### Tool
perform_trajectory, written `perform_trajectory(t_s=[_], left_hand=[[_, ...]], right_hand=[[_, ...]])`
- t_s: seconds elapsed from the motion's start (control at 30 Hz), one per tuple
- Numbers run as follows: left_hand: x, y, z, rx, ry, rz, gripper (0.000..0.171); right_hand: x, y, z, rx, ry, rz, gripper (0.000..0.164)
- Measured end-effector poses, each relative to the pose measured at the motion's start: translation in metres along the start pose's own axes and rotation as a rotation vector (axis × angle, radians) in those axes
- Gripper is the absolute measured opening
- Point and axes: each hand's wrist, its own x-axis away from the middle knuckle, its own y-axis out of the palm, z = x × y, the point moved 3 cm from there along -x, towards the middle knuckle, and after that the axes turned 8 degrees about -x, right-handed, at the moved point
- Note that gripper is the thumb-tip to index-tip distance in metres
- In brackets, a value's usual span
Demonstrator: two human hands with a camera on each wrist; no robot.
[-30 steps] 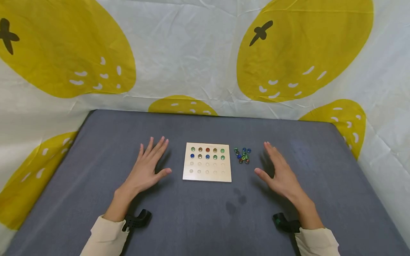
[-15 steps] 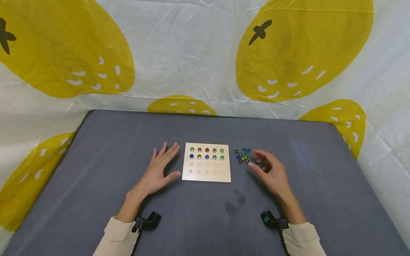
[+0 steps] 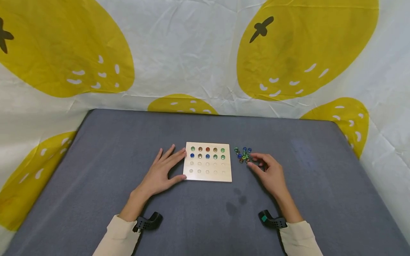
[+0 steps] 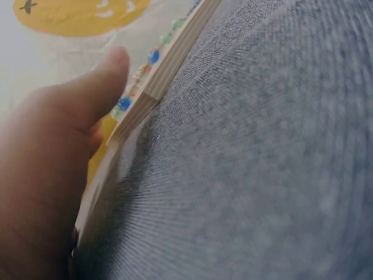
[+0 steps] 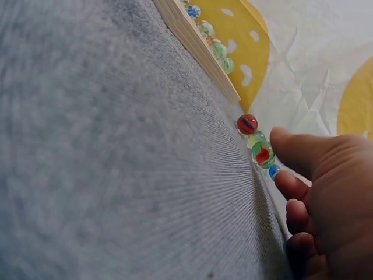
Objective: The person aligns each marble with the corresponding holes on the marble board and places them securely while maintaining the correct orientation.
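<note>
A pale wooden board (image 3: 208, 177) lies on the table, its two far rows of round hollows filled with coloured marbles and its two near rows bare. My left hand (image 3: 159, 176) is spread at its left side, straight fingertips and thumb tip right at the edge. To the right of the board sits a loose cluster of marbles (image 3: 245, 156). My right hand (image 3: 273, 176) reaches it from the right, thumb and forefinger apart. In the right wrist view, a green marble with a red swirl (image 5: 263, 154) sits just ahead of that gap, beside a red marble (image 5: 247, 123).
The table has a grey cloth (image 3: 205, 220) with a few dark spots in front of the board. Behind it hangs a white curtain (image 3: 185, 53) with yellow fruit prints. A black wrist camera (image 3: 148, 221) sits on each forearm.
My left hand has moved right, up to the board's edge. My right hand has come left to the marble cluster, and its fingers have bent inward.
</note>
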Motion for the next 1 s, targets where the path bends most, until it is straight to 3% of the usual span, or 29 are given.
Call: perform_trajectory(t_s=[0.37, 1.0], left_hand=[[-0.0006, -0.0001, 0.0036, -0.075, 0.002, -0.031, 0.073], [-0.0010, -0.0010, 0.0054, -0.079, 0.006, -0.037, 0.071]], right_hand=[[-0.0014, 0.0047, 0.0044, 0.111, -0.070, -0.027, 0.028], [0.0005, 0.0045, -0.0009, 0.146, -0.060, -0.031, 0.021]])
